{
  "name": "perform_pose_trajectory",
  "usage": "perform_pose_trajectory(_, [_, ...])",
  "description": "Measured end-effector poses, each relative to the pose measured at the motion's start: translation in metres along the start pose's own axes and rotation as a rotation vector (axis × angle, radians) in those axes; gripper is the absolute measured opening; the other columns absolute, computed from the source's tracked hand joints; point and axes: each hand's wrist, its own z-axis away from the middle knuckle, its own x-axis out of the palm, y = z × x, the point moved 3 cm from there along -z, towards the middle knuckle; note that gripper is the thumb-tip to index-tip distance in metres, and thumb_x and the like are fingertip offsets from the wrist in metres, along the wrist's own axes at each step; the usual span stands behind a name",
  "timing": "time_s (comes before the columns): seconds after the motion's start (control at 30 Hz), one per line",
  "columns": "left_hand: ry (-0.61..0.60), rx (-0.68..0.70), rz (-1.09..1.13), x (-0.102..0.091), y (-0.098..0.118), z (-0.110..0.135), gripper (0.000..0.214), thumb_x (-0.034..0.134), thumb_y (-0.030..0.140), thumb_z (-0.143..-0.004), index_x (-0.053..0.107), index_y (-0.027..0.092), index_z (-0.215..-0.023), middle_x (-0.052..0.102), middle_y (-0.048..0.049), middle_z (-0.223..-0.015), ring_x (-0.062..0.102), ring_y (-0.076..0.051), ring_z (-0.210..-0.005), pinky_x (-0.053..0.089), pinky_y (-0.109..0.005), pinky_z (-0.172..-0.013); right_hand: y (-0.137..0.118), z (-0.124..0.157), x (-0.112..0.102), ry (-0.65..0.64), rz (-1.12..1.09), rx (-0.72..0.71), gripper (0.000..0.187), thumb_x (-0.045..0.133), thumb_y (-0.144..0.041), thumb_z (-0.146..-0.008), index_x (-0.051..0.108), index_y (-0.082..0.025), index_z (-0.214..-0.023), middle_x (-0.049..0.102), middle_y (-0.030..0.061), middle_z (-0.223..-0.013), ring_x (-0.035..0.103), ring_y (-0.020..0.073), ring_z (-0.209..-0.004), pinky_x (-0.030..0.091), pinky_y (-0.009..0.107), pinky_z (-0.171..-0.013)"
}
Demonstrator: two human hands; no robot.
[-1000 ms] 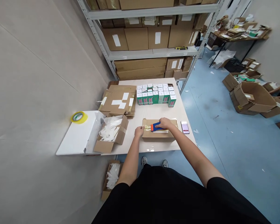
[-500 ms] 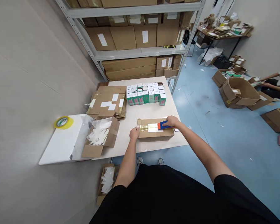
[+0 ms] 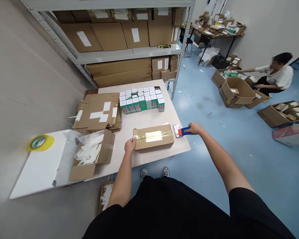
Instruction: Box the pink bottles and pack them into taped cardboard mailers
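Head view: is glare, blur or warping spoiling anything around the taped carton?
Head view: the clear tape shines on the carton, yet its edges stay readable; head view: a pixelated patch hides detail beside the orange end of the blue tool; head view: wide-angle stretch makes the shelf rack lean.

Bright, even light; the carton's near wall [image 3: 156, 148], right of the left fingers [image 3: 133, 141], falls into soft shade. Clear tape [image 3: 140, 137] beside those fingers glints; blue floor [image 3: 198, 106] beyond the right fingers [image 3: 192, 128] carries a pale sheen. A pixelated patch [image 3: 176, 130] hides detail just beside the right fingers, and wide-angle stretch skews the tape roll [image 3: 49, 143] well left of both
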Motion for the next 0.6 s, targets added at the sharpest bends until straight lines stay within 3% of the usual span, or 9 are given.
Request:
perform_pose_trajectory(0.17, [-0.011, -0.002, 0.064, -0.013, -0.015, -0.010, 0.040, 0.055, 0.055, -0.095, 0.078, 0.025, -0.085, 0.080, -0.0085, -0.090, 0.070, -0.030, -0.095, 0.047, -0.030, -0.076, -0.018, -0.003, 0.011, 0.026, -0.096, -0.031, 0.044, 0.079, -0.063, -0.075, 0.072, -0.019, -0.075, 0.072, 0.0069, -0.077, 0.066, 0.0214, -0.073, 0.037, 0.028, -0.059])
perform_pose_trajectory(0.3, [-0.027, -0.045, 0.144, -0.035, -0.036, -0.022, 0.037, 0.056, 0.050, -0.095, 0.077, 0.023, -0.083, 0.080, -0.0057, -0.090, 0.072, -0.028, -0.102, 0.049, -0.028, -0.082, -0.055, 0.007, 0.019, 0.017, -0.268, -0.087, 0.048, 0.078, -0.066, -0.074, 0.069, -0.019, -0.071, 0.068, 0.0012, -0.070, 0.063, 0.0176, -0.068, 0.039, 0.025, -0.059])
perform_pose_trajectory(0.5, [0.036, -0.170, 0.189, -0.086, -0.076, -0.039, 0.023, 0.073, 0.041, -0.084, 0.077, 0.018, -0.089, 0.077, -0.0191, -0.117, 0.068, -0.036, -0.122, 0.050, -0.039, -0.099, -0.167, 0.037, 0.018, 0.060, -0.447, -0.236, 0.052, 0.072, -0.071, -0.076, 0.066, -0.019, -0.071, 0.064, -0.0017, -0.066, 0.060, 0.0159, -0.067, 0.039, 0.023, -0.058])
perform_pose_trajectory(0.6, [0.077, -0.176, 0.219, -0.113, -0.082, -0.046, 0.035, 0.080, 0.037, -0.079, 0.076, 0.016, -0.107, 0.072, -0.0230, -0.130, 0.064, -0.039, -0.129, 0.047, -0.045, -0.106, -0.238, 0.052, 0.010, 0.114, -0.365, -0.273, 0.052, 0.070, -0.072, -0.079, 0.069, -0.020, -0.074, 0.068, 0.0001, -0.070, 0.062, 0.0170, -0.068, 0.038, 0.024, -0.058])
